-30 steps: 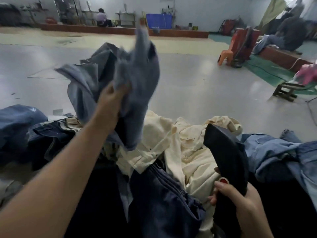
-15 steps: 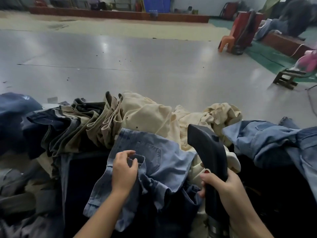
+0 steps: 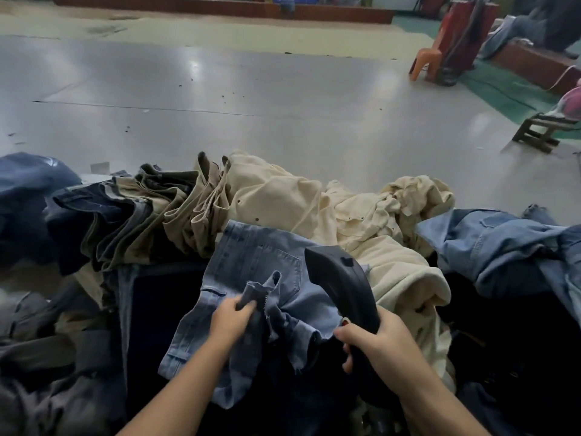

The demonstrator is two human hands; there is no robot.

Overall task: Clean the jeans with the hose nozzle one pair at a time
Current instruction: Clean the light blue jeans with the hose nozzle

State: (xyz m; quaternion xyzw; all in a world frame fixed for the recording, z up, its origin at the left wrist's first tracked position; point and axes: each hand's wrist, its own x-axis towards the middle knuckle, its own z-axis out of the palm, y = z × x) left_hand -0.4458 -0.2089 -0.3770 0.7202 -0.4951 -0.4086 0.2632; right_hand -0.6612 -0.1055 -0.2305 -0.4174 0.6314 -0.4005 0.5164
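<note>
From the head camera, your left hand pinches a bunched fold of the light blue jeans, which lie spread on top of the pile in front of you, back pocket facing up. Your right hand is curled round the handle of the black nozzle, whose head tilts up and forward just beside the jeans' right edge. Cream trousers lie heaped behind, folded khaki and dark pairs to the left, more blue denim to the right. Beyond stretches a grey floor, with an orange chair and a wooden stool far right.
</note>
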